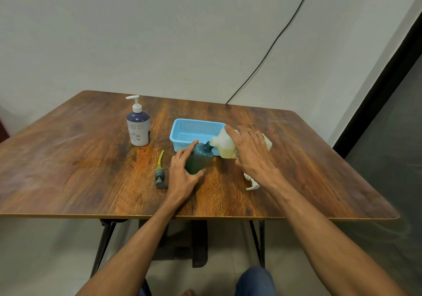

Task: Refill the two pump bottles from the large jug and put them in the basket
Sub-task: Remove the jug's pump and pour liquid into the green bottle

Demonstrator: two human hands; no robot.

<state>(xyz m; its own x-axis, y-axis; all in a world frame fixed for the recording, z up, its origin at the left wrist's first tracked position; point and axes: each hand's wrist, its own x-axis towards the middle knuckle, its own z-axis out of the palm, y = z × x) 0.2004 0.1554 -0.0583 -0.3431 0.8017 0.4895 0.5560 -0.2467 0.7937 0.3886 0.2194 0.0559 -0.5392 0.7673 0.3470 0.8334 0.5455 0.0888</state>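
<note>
**Op:** I'm logging outward from the near edge of the table (68,170). Two pump heads are lying loose there: a grey pump (159,177) with a yellow tube left of centre, and a white pump (252,186) half under the right wrist.

**Desk:** And the hands?

**Op:** The left hand (182,175) is wrapping fingers and thumb round the green bottle (199,158), holding it tilted with its neck uncapped. The right hand (251,156) is gripping the jug (225,146) from above with fingers spread, tipping its spout to that neck at mid-frame.

**Desk:** Which step?

**Op:** I'm reading it as filling the first bottle, though I can't tell whether liquid is flowing. Just behind, the blue basket (196,121) is waiting. The flowered bottle (138,128) is standing capped, left of centre and further back.

**Desk:** Next?

**Op:** I'm expecting to level the jug gently, set it down, then refit a pump.
</note>
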